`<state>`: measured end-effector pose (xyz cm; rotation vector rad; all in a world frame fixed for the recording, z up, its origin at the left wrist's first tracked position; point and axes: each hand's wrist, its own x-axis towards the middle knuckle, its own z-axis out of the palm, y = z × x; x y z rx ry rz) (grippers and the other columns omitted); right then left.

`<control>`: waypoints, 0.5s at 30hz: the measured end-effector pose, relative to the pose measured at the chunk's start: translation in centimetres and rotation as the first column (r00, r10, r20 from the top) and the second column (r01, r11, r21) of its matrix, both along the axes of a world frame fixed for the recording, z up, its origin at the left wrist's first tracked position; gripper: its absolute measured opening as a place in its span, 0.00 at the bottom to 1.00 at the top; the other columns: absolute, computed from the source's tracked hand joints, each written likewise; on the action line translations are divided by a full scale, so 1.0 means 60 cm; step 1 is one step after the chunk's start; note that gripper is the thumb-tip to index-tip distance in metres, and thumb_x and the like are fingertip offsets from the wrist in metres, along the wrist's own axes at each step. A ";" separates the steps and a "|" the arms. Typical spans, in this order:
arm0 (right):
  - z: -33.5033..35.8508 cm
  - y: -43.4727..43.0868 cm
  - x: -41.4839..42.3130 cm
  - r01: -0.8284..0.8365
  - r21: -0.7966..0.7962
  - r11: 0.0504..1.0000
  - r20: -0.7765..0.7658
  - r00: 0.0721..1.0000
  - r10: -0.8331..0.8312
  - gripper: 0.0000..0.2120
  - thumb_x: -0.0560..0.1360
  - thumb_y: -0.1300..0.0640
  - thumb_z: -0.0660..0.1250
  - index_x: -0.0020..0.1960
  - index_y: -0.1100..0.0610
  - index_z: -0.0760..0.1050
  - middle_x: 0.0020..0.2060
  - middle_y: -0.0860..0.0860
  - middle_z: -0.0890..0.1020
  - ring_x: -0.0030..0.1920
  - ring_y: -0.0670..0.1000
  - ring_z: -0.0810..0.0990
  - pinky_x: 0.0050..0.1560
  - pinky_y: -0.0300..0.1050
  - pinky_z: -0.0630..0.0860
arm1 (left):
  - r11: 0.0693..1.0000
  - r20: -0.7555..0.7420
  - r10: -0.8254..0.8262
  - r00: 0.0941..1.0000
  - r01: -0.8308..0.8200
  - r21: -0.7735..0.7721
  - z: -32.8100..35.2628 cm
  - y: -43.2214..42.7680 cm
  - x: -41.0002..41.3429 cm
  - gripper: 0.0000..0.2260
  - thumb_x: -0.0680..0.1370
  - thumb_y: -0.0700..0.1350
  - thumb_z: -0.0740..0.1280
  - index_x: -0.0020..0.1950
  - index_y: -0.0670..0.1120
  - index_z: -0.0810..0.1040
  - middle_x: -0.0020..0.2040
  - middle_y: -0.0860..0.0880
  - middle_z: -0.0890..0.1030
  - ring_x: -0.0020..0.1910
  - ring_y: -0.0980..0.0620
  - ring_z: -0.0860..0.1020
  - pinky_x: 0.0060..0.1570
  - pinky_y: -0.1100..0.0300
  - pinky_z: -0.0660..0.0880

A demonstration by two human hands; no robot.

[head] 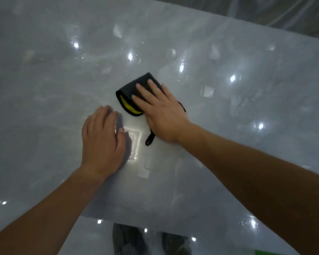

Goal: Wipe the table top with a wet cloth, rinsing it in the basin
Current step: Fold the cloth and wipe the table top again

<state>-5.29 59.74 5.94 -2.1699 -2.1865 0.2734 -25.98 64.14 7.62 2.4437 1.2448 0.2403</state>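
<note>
A person leans over a glossy, pale grey marble-look table top [228, 162], its polished surface scattered with bright reflections of ceiling lights, both bare forearms reaching in from the near edge.

At about 8 o'clock from the centre of the view, the left hand [101, 142] lies palm down on the bare table, fingers stretched out and close together, pointing toward 12 o'clock. It grips nothing; only the table surface is under it, and a bright glare patch sits just beside its thumb.

Just right of it, near the centre, lies a folded black cloth with a yellow inner layer [134, 94]. The yellow shows along the fold at the cloth's 7 o'clock edge, and a small black hanging loop [150, 139] pokes out from under the wrist at 6 o'clock. The cloth lies flat on the table.

The right hand [160, 111] presses flat on top of this cloth, fingers spread and extended toward 11 o'clock, covering its right half. The hand is open, not curled around the fabric.

At the bottom edge, at 6 o'clock, dark shoes [129, 240] stand on a shiny floor below the table's rim.
</note>
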 end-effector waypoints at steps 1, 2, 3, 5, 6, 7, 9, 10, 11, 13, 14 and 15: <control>-0.002 -0.030 0.025 0.021 -0.014 1.000 0.005 1.000 -0.021 0.27 0.81 0.52 0.56 0.80 0.49 0.59 0.80 0.52 0.57 0.81 0.59 0.50 0.80 0.59 0.47 | 1.000 -0.011 -0.002 1.000 0.002 0.001 0.002 -0.003 0.017 0.23 0.80 0.49 0.55 0.72 0.40 0.70 0.76 0.39 0.67 0.77 0.40 0.62 0.75 0.41 0.57; -0.001 -0.065 0.056 0.064 -0.031 0.997 0.004 0.998 -0.064 0.28 0.80 0.53 0.56 0.80 0.49 0.58 0.81 0.52 0.57 0.81 0.59 0.49 0.80 0.59 0.46 | 1.000 -0.015 -0.016 1.000 0.016 -0.001 0.004 -0.006 0.039 0.24 0.80 0.49 0.55 0.73 0.40 0.69 0.77 0.39 0.66 0.78 0.40 0.60 0.76 0.41 0.55; 0.000 -0.106 0.085 0.116 -0.033 0.993 -0.002 0.993 -0.116 0.28 0.80 0.54 0.57 0.80 0.50 0.59 0.80 0.53 0.57 0.81 0.59 0.49 0.80 0.60 0.47 | 0.999 -0.012 -0.034 0.999 0.034 -0.003 0.004 -0.008 0.062 0.24 0.80 0.50 0.55 0.74 0.40 0.68 0.78 0.39 0.64 0.79 0.40 0.59 0.77 0.41 0.54; 0.005 -0.194 0.142 0.224 -0.020 0.974 -0.019 0.974 -0.224 0.28 0.78 0.56 0.58 0.78 0.51 0.62 0.80 0.54 0.60 0.80 0.60 0.52 0.79 0.61 0.50 | 0.997 -0.019 -0.073 0.997 0.072 -0.012 -0.001 -0.008 0.110 0.26 0.80 0.53 0.54 0.75 0.42 0.68 0.79 0.40 0.63 0.79 0.41 0.58 0.77 0.42 0.52; 0.009 -0.232 0.167 0.275 -0.028 0.961 -0.026 0.961 -0.276 0.28 0.78 0.56 0.58 0.78 0.52 0.64 0.79 0.54 0.61 0.80 0.61 0.54 0.79 0.61 0.52 | 0.996 -0.037 -0.086 0.996 0.086 -0.016 -0.004 -0.007 0.129 0.26 0.80 0.53 0.54 0.75 0.43 0.68 0.79 0.40 0.63 0.79 0.41 0.57 0.77 0.42 0.52; 0.013 -0.257 0.193 0.333 -0.041 0.942 -0.030 0.942 -0.334 0.27 0.78 0.55 0.56 0.77 0.53 0.64 0.79 0.55 0.62 0.80 0.61 0.54 0.78 0.62 0.54 | 0.996 -0.063 -0.092 0.994 0.091 -0.018 -0.008 -0.006 0.146 0.26 0.80 0.54 0.53 0.75 0.44 0.68 0.79 0.40 0.63 0.79 0.41 0.57 0.77 0.41 0.52; 0.022 -0.254 0.234 0.490 -0.053 0.870 -0.047 0.869 -0.493 0.28 0.78 0.53 0.52 0.78 0.53 0.63 0.79 0.55 0.61 0.80 0.60 0.53 0.78 0.62 0.53 | 0.997 -0.123 -0.076 0.989 0.076 -0.001 -0.014 -0.003 0.165 0.24 0.80 0.54 0.54 0.74 0.46 0.68 0.79 0.41 0.63 0.79 0.42 0.57 0.76 0.41 0.52; 0.023 -0.229 0.246 0.579 -0.046 0.814 -0.055 0.812 -0.581 0.27 0.79 0.53 0.52 0.79 0.53 0.62 0.80 0.55 0.59 0.80 0.60 0.51 0.79 0.61 0.51 | 0.998 -0.143 -0.064 0.988 0.066 0.011 -0.016 -0.003 0.168 0.23 0.80 0.53 0.55 0.73 0.47 0.69 0.78 0.42 0.64 0.79 0.42 0.58 0.76 0.41 0.53; 0.023 -0.195 0.253 0.657 -0.033 0.753 -0.056 0.751 -0.658 0.27 0.81 0.53 0.52 0.79 0.53 0.60 0.80 0.55 0.57 0.81 0.60 0.49 0.79 0.60 0.48 | 0.998 -0.151 -0.058 0.987 0.061 0.017 -0.016 -0.003 0.168 0.23 0.80 0.53 0.56 0.73 0.47 0.70 0.78 0.42 0.65 0.78 0.43 0.59 0.75 0.41 0.54; 0.017 -0.115 0.249 0.711 -0.014 0.703 -0.049 0.702 -0.710 0.26 0.82 0.53 0.53 0.80 0.53 0.57 0.81 0.55 0.54 0.81 0.61 0.46 0.80 0.59 0.45 | 0.997 -0.151 -0.067 0.986 0.071 0.021 -0.011 0.001 0.163 0.23 0.79 0.54 0.56 0.72 0.48 0.72 0.78 0.44 0.66 0.78 0.44 0.61 0.74 0.43 0.55; 0.013 -0.079 0.235 0.673 0.005 0.740 -0.043 0.739 -0.672 0.27 0.82 0.53 0.54 0.80 0.53 0.57 0.81 0.56 0.55 0.80 0.62 0.47 0.79 0.60 0.46 | 0.996 -0.146 -0.080 0.986 0.084 0.018 -0.008 0.005 0.160 0.23 0.79 0.54 0.55 0.71 0.49 0.72 0.77 0.44 0.67 0.78 0.45 0.62 0.73 0.45 0.56; 0.010 -0.047 0.213 0.587 0.020 0.809 -0.046 0.809 -0.586 0.27 0.81 0.53 0.55 0.80 0.53 0.59 0.80 0.56 0.56 0.80 0.64 0.49 0.79 0.62 0.48 | 0.995 -0.142 -0.095 0.985 0.097 0.012 -0.005 0.010 0.157 0.23 0.79 0.54 0.54 0.71 0.49 0.73 0.77 0.45 0.67 0.77 0.46 0.62 0.72 0.46 0.56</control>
